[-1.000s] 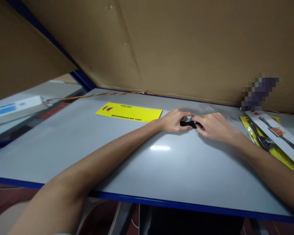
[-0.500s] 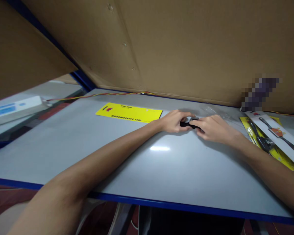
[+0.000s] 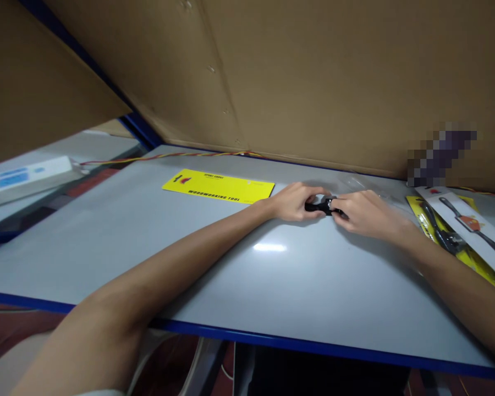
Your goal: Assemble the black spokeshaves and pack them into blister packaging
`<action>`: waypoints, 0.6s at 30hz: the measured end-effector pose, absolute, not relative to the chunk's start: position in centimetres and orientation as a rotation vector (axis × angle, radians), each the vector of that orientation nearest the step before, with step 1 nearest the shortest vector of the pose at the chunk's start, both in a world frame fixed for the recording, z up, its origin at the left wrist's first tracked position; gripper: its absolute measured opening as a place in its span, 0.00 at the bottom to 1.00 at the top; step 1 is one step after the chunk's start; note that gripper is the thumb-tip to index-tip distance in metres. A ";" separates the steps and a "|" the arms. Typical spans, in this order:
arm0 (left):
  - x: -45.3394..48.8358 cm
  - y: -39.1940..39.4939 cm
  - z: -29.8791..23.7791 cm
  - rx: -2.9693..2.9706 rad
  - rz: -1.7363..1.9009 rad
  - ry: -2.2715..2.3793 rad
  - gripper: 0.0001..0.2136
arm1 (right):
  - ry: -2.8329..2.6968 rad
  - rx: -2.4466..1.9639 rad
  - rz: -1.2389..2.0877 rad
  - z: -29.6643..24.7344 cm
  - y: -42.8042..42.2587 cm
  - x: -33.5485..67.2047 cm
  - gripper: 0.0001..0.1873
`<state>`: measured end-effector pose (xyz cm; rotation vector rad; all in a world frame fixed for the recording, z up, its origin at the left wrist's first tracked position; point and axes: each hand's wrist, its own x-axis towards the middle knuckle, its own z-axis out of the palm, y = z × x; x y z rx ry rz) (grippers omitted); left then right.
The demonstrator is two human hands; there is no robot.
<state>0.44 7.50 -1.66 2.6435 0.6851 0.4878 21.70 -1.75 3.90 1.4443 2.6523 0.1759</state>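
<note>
Both of my hands hold a small black spokeshave (image 3: 325, 207) low over the grey table, beyond its middle. My left hand (image 3: 293, 201) is closed around its left handle, with thumb and fingers curled. My right hand (image 3: 361, 212) pinches the right side by the metal centre and covers that handle. A yellow card (image 3: 219, 187) printed "WOODWORKING TOOL" lies flat to the left of my left hand. Clear plastic packaging (image 3: 357, 184) rests behind my right hand, partly hidden by it.
At the right lie packaged spokeshaves (image 3: 441, 231) on yellow cards and a white printed sheet (image 3: 474, 223). A cardboard wall (image 3: 313, 82) rises behind the table (image 3: 214, 297). A power strip (image 3: 28, 179) sits at the left, its twisted wires (image 3: 169, 155) running along the back edge.
My right fingers have shifted slightly right along the spokeshave, uncovering more of its centre. The left hand keeps its hold. The view has moved a little.
</note>
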 end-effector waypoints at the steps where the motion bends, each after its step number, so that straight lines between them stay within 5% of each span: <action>1: 0.4 7.5 -1.7 2.645 0.491 0.683 0.29 | 2.666 1.431 0.154 3.9 -1.8 21.6 0.15; 18: 0.4 7.4 -1.5 2.655 0.476 0.691 0.27 | 2.672 1.498 0.294 3.5 -1.6 22.1 0.19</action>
